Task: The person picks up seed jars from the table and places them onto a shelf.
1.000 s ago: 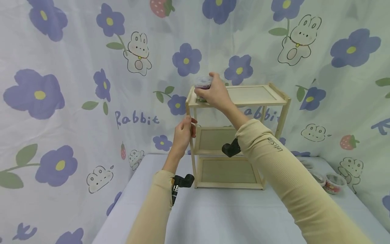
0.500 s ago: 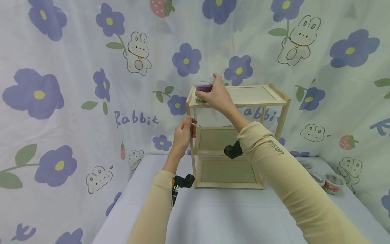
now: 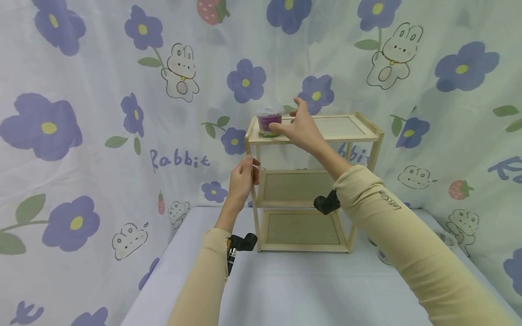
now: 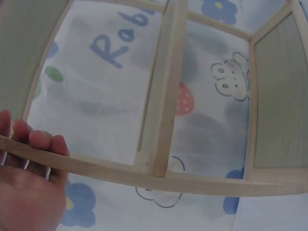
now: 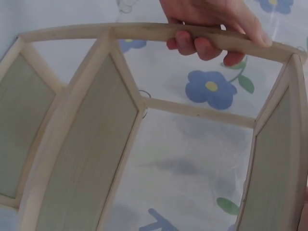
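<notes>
A: Noting hands first. What do I have?

B: On my feed, the left hand (image 3: 240,179) grips the front left post (image 3: 256,217), fingers curled round it. The right hand (image 3: 303,129) is loose, fingers raised and apart, gripping nothing. Its thumb overlaps the purple tub (image 3: 266,122); I can't tell whether they touch.

A: Where is the tub?

B: Upright, lidded, on the top shelf of the wooden rack (image 3: 338,126), near its front left corner.

A: Risks?

B: My judgement: a thumb catching the tub on the way out could drag it over the front edge. A tug on the post could shift the rack and rattle the tub.

A: Further out?

B: White tabletop (image 3: 285,290) under the rack. Clear containers (image 3: 448,239) at the right, partly behind the right sleeve (image 3: 412,240).

A: Writing?

B: Sleeve reads "Let'sSlim", as best I make out. Backdrop cloth (image 3: 220,40) says "Rabbit" left of the rack; the same lettering behind the rack is part hidden. I read nothing on the tub.
</notes>
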Action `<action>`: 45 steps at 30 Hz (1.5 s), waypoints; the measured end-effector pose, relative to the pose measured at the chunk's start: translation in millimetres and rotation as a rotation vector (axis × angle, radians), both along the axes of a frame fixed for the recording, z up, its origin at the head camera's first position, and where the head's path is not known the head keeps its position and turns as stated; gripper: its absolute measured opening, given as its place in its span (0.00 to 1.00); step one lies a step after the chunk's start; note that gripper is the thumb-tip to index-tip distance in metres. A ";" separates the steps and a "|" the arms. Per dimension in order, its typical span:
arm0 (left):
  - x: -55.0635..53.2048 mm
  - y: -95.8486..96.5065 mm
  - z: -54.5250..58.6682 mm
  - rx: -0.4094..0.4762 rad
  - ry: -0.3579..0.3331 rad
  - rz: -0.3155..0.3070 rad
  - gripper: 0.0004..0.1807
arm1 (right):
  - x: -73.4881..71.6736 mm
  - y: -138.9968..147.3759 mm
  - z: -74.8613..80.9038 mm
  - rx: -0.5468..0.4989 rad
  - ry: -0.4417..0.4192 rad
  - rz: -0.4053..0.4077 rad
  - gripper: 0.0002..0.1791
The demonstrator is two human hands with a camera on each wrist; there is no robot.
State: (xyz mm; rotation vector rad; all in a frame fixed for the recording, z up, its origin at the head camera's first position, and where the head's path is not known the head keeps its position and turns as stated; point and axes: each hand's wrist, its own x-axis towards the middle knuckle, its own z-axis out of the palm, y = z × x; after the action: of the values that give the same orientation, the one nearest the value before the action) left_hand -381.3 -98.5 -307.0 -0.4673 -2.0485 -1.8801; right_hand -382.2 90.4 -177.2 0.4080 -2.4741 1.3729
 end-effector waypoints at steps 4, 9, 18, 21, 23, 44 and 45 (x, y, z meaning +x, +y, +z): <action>-0.1 -1.0 -0.8 0.012 0.001 0.008 0.27 | 3.9 13.9 -1.2 0.013 0.004 0.021 0.58; -0.2 -2.0 -1.4 0.007 0.006 0.010 0.27 | 11.8 35.9 -3.3 -0.009 0.007 0.031 0.56; -1.7 -3.4 -0.7 0.019 -0.023 -0.025 0.25 | 35.6 70.6 -21.7 -0.052 0.092 0.075 0.52; 7.1 -3.0 5.9 0.012 -0.037 -0.030 0.24 | 43.7 79.2 -31.0 -0.070 0.159 0.084 0.49; 15.5 -2.0 12.1 0.006 -0.042 -0.034 0.23 | 49.7 84.7 -37.9 -0.081 0.203 0.096 0.48; -2.3 -1.5 0.7 -0.011 0.000 -0.009 0.28 | 99.7 183.6 -219.1 -0.025 0.237 -0.213 0.45; -1.4 -2.3 0.2 -0.016 -0.006 -0.007 0.28 | 101.8 187.6 -231.4 -0.020 0.215 -0.242 0.46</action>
State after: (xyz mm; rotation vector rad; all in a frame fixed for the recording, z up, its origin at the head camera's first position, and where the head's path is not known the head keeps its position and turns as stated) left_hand -382.7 -100.8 -306.8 -0.4735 -2.0696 -1.8733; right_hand -280.4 278.0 -408.7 0.2295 -2.2491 1.1887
